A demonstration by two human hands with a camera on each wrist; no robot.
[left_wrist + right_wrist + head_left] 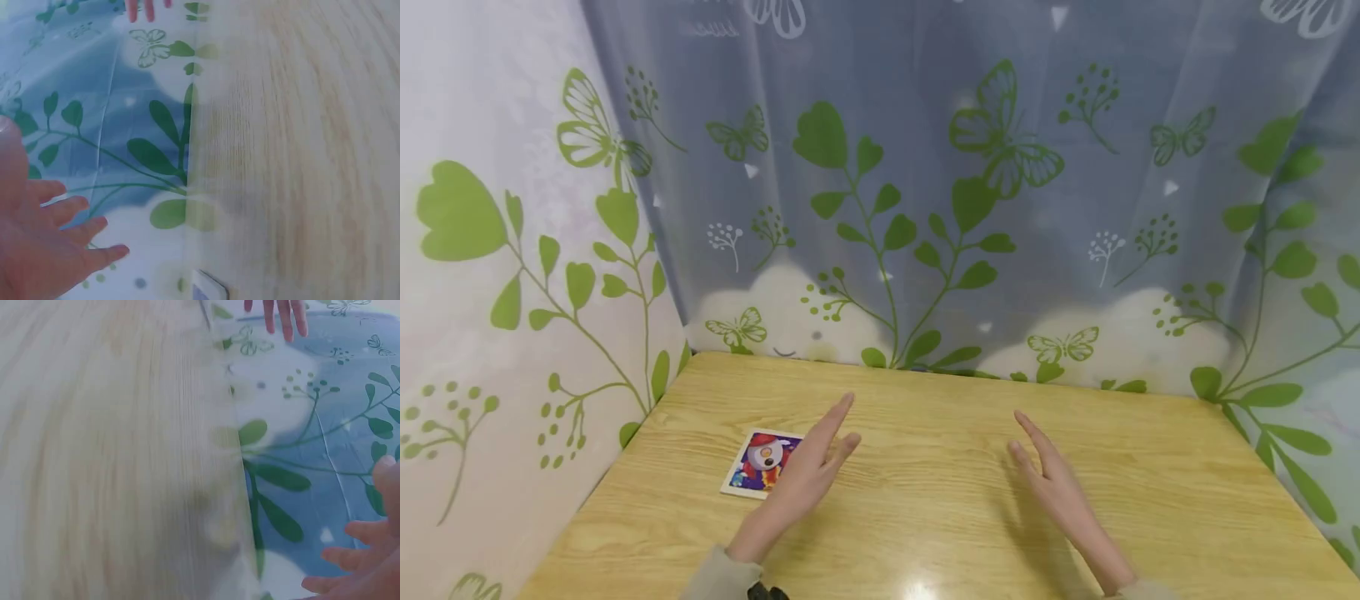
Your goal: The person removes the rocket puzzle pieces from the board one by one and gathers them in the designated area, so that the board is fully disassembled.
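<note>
My left hand point(808, 475) hovers above the table with straight fingers and holds nothing. Beyond it, partly covered by that hand in the head view, lies a flat square picture board point(762, 463) with a pale border and a colourful cartoon print. In the left wrist view only a corner of the board point(210, 289) shows at the bottom. My right hand point(1060, 483) is held over the right half of the table, its fingers extended and nothing in them. The two palms face each other with a wide gap between.
The wooden table point(917, 467) has light grain and a bright reflection near its front. A blue-and-white curtain point(880, 167) with green leaves and butterflies stands along the back edge; similar cloth point(512, 333) hangs at the left side, and more at the right.
</note>
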